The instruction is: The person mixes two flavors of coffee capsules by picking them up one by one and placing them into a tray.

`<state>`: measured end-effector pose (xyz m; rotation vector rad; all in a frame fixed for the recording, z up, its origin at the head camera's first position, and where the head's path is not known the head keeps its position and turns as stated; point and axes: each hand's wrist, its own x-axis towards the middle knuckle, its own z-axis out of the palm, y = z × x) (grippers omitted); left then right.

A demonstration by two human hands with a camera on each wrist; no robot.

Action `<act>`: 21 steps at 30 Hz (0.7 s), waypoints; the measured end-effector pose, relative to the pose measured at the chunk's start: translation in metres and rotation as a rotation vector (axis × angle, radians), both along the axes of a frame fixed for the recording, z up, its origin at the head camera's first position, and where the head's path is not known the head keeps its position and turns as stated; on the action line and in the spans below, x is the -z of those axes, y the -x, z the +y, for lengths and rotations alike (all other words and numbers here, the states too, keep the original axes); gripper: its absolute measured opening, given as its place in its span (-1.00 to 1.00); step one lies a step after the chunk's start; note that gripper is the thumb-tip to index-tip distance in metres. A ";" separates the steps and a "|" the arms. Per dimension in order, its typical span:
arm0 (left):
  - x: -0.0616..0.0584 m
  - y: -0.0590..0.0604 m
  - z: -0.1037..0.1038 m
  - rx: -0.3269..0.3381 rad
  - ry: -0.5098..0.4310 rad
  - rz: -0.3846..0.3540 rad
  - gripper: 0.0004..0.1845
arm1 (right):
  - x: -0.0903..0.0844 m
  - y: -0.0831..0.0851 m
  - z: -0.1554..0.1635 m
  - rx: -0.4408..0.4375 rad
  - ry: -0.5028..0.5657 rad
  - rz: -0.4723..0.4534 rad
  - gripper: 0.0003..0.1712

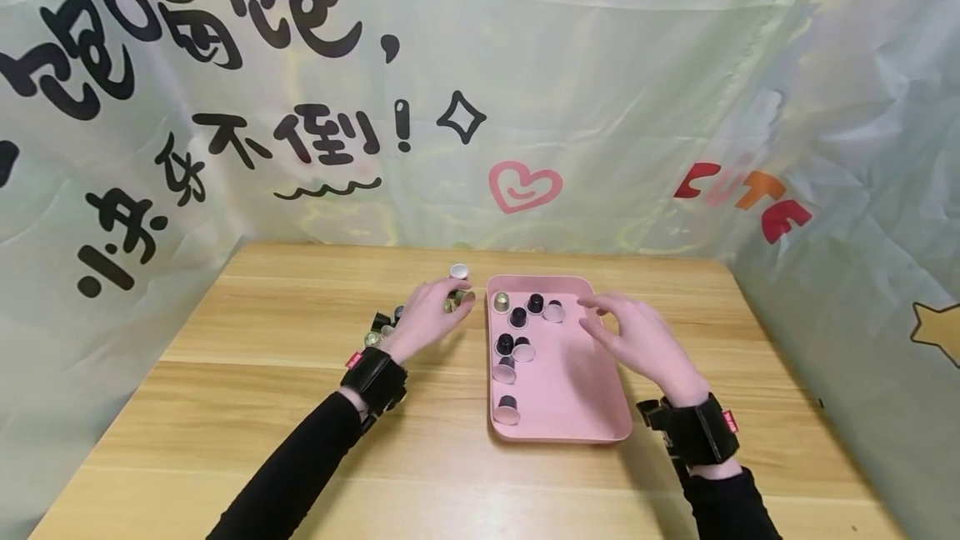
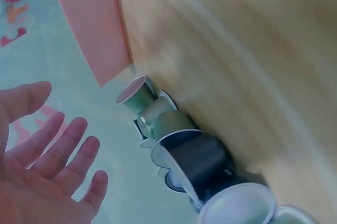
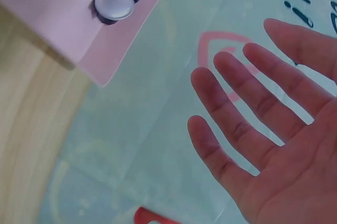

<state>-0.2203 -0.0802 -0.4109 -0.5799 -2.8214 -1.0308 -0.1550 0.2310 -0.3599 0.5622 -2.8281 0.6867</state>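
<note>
A pink tray point(image 1: 573, 394) holds several coffee capsules, mostly along its left side. Among them are a black capsule point(image 1: 505, 344) and a gold-green capsule point(image 1: 501, 302). Left of the tray, my left hand point(image 1: 431, 315) hovers over a cluster of capsules, hiding some of them. In the left wrist view its fingers are spread and hold nothing, beside a black capsule point(image 2: 202, 163) and a green capsule point(image 2: 138, 93). Over the tray's right edge hangs my right hand point(image 1: 645, 340), palm bare and fingers loosely extended in the right wrist view.
The wooden table point(image 1: 225, 440) carries everything. Behind it and along the sides hangs a pale printed cloth point(image 1: 615, 90). One white-lidded capsule point(image 1: 459, 272) stands at the back, close to the tray's far left corner.
</note>
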 end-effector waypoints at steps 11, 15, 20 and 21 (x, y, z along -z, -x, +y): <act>0.003 -0.032 -0.022 -0.095 -0.111 -0.024 -0.53 | -0.008 0.033 -0.036 -0.146 -0.013 -0.021 -0.58; 0.007 -0.040 -0.028 -0.108 -0.146 0.014 -0.53 | -0.010 0.046 -0.052 -0.191 -0.065 -0.006 -0.59; 0.011 -0.051 -0.034 -0.135 -0.196 0.041 -0.54 | -0.012 0.062 -0.069 -0.231 -0.103 -0.017 -0.62; 0.012 -0.053 -0.035 -0.141 -0.206 0.040 -0.54 | -0.012 0.065 -0.072 -0.237 -0.105 -0.024 -0.62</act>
